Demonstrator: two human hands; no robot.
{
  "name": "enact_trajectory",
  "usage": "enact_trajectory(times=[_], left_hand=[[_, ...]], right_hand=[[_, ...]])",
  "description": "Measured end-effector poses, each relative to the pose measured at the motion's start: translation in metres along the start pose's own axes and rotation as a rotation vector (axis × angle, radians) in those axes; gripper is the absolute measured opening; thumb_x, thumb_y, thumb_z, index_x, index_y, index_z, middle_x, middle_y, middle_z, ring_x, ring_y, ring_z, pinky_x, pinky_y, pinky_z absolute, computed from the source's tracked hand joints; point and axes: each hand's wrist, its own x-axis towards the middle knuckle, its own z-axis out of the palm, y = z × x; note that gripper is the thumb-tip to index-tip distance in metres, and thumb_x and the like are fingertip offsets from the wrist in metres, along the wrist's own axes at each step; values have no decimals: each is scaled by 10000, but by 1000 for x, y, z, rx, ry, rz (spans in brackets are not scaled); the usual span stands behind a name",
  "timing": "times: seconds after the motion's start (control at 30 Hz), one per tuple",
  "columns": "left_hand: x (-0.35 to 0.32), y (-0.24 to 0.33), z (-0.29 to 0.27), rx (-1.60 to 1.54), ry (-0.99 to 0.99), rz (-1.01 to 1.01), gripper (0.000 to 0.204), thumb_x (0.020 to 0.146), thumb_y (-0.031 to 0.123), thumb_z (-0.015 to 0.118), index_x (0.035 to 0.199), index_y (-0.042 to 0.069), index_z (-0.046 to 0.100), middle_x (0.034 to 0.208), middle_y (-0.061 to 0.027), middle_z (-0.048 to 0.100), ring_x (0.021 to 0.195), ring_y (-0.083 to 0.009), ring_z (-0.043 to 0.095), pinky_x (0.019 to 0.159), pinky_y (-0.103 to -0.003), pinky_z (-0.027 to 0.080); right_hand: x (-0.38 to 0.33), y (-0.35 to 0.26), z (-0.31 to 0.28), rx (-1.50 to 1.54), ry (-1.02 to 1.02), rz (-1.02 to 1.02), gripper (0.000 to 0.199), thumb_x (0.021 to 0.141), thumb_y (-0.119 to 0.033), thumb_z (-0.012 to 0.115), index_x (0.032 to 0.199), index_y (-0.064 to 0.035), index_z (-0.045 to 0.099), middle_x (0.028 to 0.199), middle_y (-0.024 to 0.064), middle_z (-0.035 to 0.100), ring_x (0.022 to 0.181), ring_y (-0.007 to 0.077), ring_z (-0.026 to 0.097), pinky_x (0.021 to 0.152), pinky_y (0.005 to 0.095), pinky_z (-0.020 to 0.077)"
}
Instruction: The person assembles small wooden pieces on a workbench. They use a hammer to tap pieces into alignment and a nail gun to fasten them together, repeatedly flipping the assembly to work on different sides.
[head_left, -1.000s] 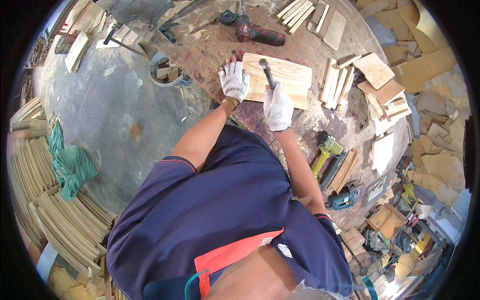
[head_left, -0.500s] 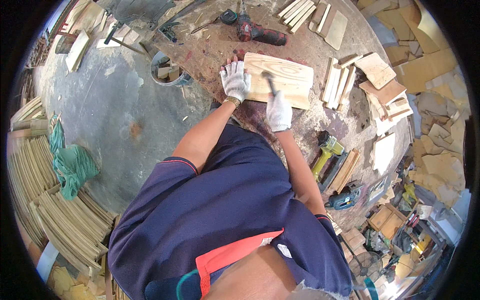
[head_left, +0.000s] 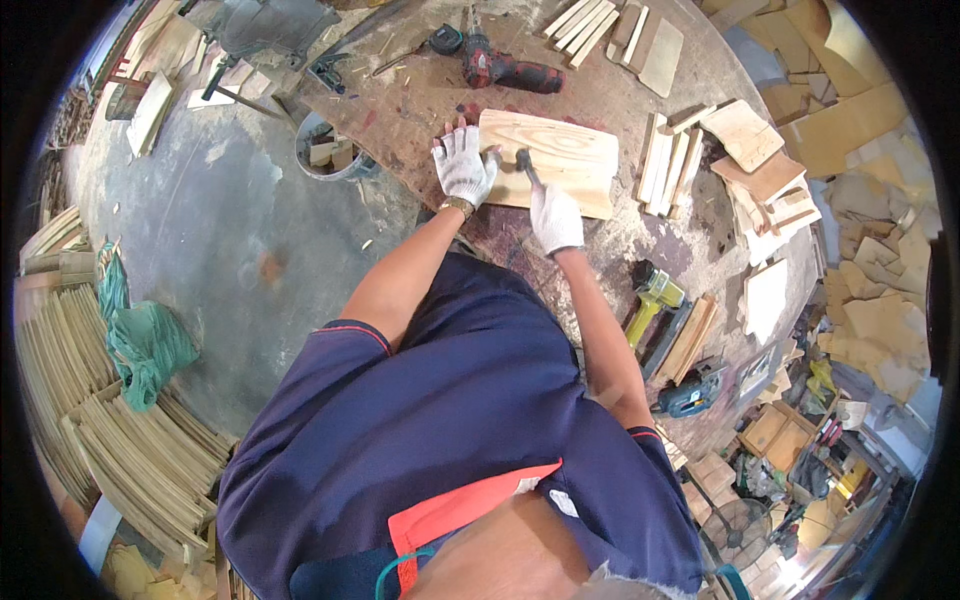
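Lowered since before, the hammer (head_left: 526, 166) head now meets the board (head_left: 560, 160) near its left end; right hand (head_left: 555, 218) grips it, left hand (head_left: 462, 165) lies flat, fingers spread, at that end.

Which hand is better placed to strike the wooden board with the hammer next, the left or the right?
Right. The right hand grips the hammer, whose head is over the wooden board near its left end. The left hand lies spread at the board's left edge, steadying it, and holds no tool.
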Motion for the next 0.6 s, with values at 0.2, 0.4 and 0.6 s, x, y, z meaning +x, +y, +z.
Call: enact_trajectory(times=[0.2,0.4,0.6], left_hand=[[-3,1,1,-23,-39,-38,730,936,587,538,1450,70,483,1596,-160,386,1501,-376,289,1223,-572,152],[-1,3,0,20,-62,-48,672,938,556,558,1396,66,515,1547,-162,448,1475,-392,328,1199,-591,205],[-3,4,-5,11,-24,-11,659,943,556,554,1390,73,519,1564,-159,425,1471,-392,331,1200,-590,199]], right_hand=[[10,-7,-34,197,349,-174,166,1010,-182,581,1006,-17,596,684,230,629,625,421,637,562,473,495],[8,10,-54,-254,-151,103,260,1025,-261,554,1028,-26,665,694,215,652,647,394,656,576,465,512],[-16,10,-29,109,294,-26,288,1030,-279,546,898,-25,579,663,221,632,591,419,633,545,483,505]])
